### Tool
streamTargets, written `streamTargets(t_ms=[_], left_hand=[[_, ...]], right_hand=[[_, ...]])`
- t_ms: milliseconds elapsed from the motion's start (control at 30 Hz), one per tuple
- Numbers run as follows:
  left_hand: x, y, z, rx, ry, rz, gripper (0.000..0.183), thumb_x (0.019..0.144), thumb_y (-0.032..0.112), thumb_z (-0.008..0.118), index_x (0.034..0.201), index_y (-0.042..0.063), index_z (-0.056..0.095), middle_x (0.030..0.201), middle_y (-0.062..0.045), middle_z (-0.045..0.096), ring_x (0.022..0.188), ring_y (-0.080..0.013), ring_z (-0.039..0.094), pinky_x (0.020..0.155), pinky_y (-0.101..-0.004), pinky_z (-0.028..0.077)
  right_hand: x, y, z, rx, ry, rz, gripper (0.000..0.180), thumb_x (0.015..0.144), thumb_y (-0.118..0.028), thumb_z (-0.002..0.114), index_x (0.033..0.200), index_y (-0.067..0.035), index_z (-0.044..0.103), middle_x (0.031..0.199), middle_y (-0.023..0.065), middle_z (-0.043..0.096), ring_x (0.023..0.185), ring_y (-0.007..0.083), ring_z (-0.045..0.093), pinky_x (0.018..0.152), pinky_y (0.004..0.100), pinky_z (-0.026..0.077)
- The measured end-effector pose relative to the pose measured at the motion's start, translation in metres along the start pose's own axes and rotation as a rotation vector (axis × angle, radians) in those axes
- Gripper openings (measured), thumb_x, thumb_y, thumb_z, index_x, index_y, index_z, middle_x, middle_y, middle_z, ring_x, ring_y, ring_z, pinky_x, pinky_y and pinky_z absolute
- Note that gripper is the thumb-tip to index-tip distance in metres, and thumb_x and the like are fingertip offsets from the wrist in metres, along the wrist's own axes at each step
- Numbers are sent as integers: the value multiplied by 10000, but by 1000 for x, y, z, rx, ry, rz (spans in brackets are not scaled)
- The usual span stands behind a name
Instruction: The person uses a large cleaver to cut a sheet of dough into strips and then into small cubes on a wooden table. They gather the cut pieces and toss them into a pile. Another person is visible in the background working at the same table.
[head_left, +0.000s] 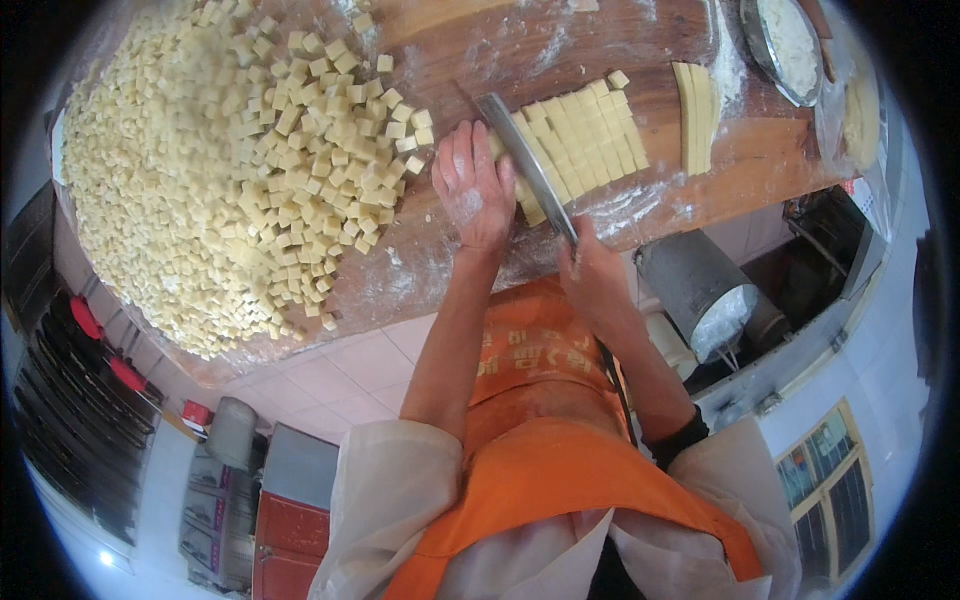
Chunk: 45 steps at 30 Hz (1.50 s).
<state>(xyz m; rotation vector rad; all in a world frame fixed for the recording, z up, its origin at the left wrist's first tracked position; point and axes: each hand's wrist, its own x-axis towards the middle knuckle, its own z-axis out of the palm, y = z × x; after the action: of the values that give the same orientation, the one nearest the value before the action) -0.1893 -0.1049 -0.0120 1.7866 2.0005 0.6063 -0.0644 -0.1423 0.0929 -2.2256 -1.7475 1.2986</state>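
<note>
My right hand (596, 274) grips the handle of a long-bladed knife (527, 159). Its blade lies slantwise along the left side of a block of scored dough (589, 135), which is divided into strips and small squares. To the left of the blade, my left hand (474, 187) is lowered palm down, dusted with flour. A bit of pale dough shows between its thumb and fingers; the rest of what lies under the palm is hidden. A large heap of dough cubes (322, 142) spreads over the board left of my left hand.
Uncut dough strips (695, 118) lie right of the block on the floured wooden board (645, 37). A metal bowl of flour (787, 49) stands at the far right, near a plastic bag (859, 120). A metal cylinder (697, 292) sits below the board's front edge.
</note>
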Motion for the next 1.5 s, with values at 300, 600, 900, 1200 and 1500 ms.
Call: streamTargets(t_ms=[300,600,900,1200,1500], left_hand=[[-24,-7,-1,-171,90,90,537,850,223,527,1287,-37,355,1324,-227,352,1206,-391,333,1005,-504,243],[-67,0,-8,213,-228,124,818,815,485,516,1330,-88,242,1389,-275,236,1287,-426,221,1041,-548,163],[-17,37,5,-124,-202,-8,686,880,320,445,1362,-80,164,1408,-277,190,1303,-424,177,1074,-505,93],[0,40,-22,-1340,-159,-486,498,934,184,337,1385,15,211,1394,-149,303,1264,-229,324,1036,-330,266],[41,6,-80,-2331,-393,-438,633,881,560,370,1380,181,282,1380,-120,344,1197,-342,417,912,-503,419]], right_hand=[[22,26,5,260,99,51,153,865,-171,531,914,-30,498,620,146,570,575,287,585,534,385,457],[-31,131,-6,990,408,441,202,890,-254,551,817,-73,498,560,-11,469,430,59,411,385,213,310],[-12,120,27,1186,303,440,178,867,-213,589,851,-49,521,531,2,488,426,87,458,392,234,356],[3,53,16,719,-45,202,274,879,-206,549,1067,-6,539,765,111,608,683,152,561,648,310,457],[-19,11,-42,764,-54,123,162,891,-130,533,993,-4,539,648,-11,527,560,65,479,511,232,409]])
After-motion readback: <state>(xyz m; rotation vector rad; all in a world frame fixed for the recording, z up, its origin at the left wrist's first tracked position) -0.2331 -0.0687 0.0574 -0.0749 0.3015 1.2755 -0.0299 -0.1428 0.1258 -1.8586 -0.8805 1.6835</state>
